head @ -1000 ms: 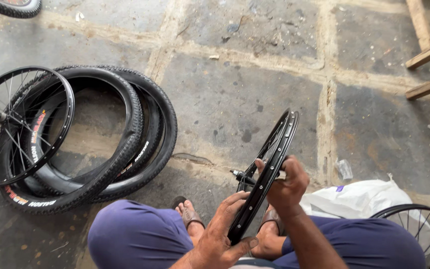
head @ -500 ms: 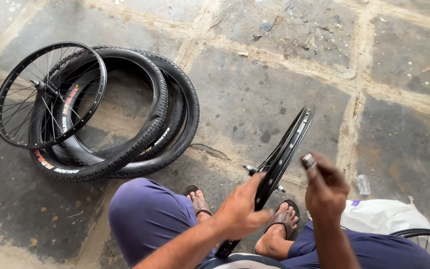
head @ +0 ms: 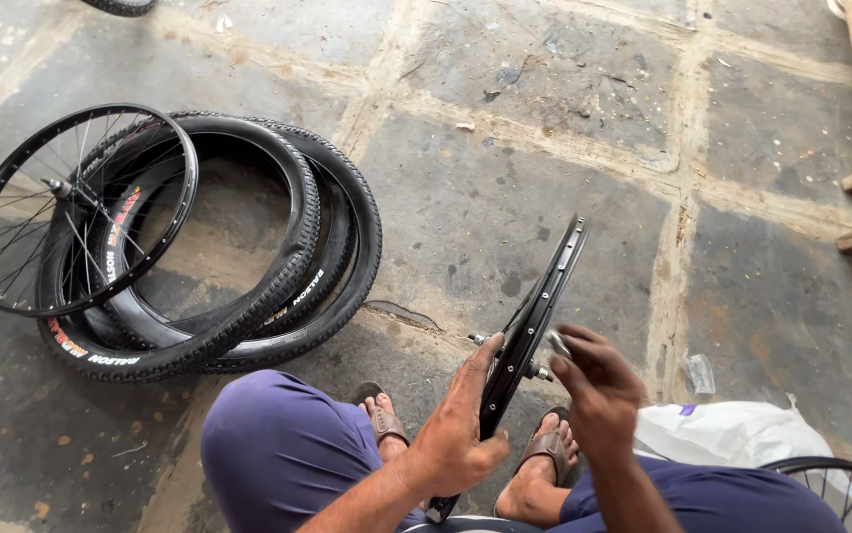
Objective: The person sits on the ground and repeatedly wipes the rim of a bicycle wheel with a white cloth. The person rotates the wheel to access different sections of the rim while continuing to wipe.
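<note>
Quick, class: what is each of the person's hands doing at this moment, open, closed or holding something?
Left hand: closed around the black bicycle wheel rim, holding it upright.
Right hand: fingers pinched on a small silvery part by the rim; what it is cannot be told.

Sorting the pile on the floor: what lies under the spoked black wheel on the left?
The spoked black wheel rests on stacked black rubber tyres. The floor beneath the tyres is covered.

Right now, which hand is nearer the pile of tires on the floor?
Left. The left hand grips the upright wheel rim on the side facing the tire pile; the right hand sits on the rim's far side, away from it.
</note>
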Demonstrator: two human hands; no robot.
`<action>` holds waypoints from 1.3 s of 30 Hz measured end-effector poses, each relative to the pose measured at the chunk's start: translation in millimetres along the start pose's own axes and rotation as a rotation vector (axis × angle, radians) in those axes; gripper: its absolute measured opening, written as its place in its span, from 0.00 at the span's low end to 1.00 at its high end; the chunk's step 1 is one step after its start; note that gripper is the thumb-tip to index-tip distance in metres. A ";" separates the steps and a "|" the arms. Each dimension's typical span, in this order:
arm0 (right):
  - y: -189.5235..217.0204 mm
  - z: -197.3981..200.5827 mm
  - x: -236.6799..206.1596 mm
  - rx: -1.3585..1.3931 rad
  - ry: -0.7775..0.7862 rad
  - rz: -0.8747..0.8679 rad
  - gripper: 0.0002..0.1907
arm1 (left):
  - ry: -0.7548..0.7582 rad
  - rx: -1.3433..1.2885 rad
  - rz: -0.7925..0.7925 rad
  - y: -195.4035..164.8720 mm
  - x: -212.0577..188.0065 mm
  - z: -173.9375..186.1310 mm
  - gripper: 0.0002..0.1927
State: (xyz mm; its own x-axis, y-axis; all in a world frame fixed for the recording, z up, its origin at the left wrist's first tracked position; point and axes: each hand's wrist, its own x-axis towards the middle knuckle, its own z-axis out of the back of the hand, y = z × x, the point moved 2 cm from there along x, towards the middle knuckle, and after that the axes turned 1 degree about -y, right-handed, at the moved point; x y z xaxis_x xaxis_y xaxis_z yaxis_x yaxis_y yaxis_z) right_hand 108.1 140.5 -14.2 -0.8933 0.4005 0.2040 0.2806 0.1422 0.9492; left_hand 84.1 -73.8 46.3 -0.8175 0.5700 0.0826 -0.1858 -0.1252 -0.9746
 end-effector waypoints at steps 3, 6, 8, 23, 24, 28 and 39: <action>-15.2 -4.4 8.0 0.118 0.080 -0.124 0.13 | 0.041 -0.020 0.058 0.4 -3.4 -2.0 0.55; -15.6 -3.4 16.2 0.004 0.148 -0.158 0.15 | 0.026 0.001 0.016 -1.8 -6.2 -0.6 0.55; -9.3 -6.3 24.1 0.021 0.270 -0.144 0.16 | 0.037 -0.012 0.027 -3.1 -5.8 -0.6 0.55; 13.9 -32.6 13.7 -0.380 0.076 0.371 0.18 | 0.038 -0.078 0.063 -4.7 -4.3 0.9 0.54; 13.0 -33.5 14.0 -0.468 0.052 0.403 0.16 | 0.035 -0.077 0.060 -4.6 -4.4 -0.2 0.54; 8.2 -31.4 13.7 -0.296 0.059 0.272 0.11 | 0.022 -0.069 0.058 -3.6 -4.9 -0.5 0.54; -12.9 -18.5 25.2 0.384 0.262 -0.307 0.18 | 0.051 -0.081 0.089 -6.8 -5.9 -0.2 0.54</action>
State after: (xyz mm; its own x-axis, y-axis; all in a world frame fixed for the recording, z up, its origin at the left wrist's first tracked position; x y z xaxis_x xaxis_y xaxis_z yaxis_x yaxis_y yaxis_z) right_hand 75.4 132.1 -16.9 -0.9979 0.0575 0.0309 0.0578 0.5561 0.8291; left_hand 90.2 -76.2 52.4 -0.7993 0.6007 -0.0139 -0.0671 -0.1122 -0.9914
